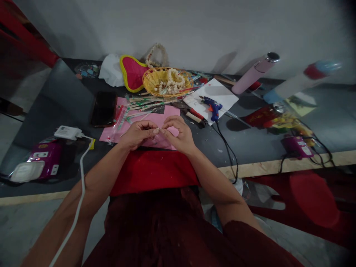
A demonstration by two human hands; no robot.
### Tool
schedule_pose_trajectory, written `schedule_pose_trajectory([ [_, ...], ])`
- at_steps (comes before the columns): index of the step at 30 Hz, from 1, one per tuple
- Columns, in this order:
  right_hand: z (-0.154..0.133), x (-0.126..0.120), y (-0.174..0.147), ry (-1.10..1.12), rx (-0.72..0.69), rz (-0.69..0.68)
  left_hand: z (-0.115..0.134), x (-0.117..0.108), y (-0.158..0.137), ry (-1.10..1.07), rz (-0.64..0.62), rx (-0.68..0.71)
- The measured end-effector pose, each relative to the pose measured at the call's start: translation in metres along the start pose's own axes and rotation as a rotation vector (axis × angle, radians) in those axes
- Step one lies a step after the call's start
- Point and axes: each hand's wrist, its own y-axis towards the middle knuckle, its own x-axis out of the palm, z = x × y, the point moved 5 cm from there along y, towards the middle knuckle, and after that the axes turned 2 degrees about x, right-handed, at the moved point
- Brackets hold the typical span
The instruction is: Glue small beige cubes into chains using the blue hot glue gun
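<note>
Both hands meet over pink paper [136, 116] near the front of the dark table. Between the fingertips sits a tiny whitish bead-like piece [158, 129], too small to name more exactly. My left hand [140, 134] is closed, thumb and forefinger pinching that piece from the left. From the right, my right hand [179, 134] is closed in a pinch at the same piece, its other fingers curled. A red cloth [155, 168] hangs over the table's edge below the hands. Beyond them a yellow wicker basket [150, 82] holds strings of cream-coloured chips.
A blue glue gun [213, 106] lies on white paper [219, 92], beside pliers [196, 115]. Phone [104, 108], white charger [68, 132] and purple power box [44, 159] are at left. A pink flask [256, 74] stands at right. The white cable [80, 193] crosses my left forearm.
</note>
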Motion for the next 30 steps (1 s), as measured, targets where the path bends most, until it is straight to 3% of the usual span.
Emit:
schedule_pose_trajectory([
  [19,0.009,0.002,0.001,0.018,0.032,-0.007,0.004,0.0,-0.001,0.1,0.018,0.083],
  [25,0.008,-0.002,0.0,0.073,0.016,-0.003,0.003,0.003,-0.003,-0.013,0.008,0.039],
  [30,0.0,0.007,-0.002,-0.059,-0.081,-0.124,-0.001,0.005,-0.005,-0.084,-0.03,-0.051],
])
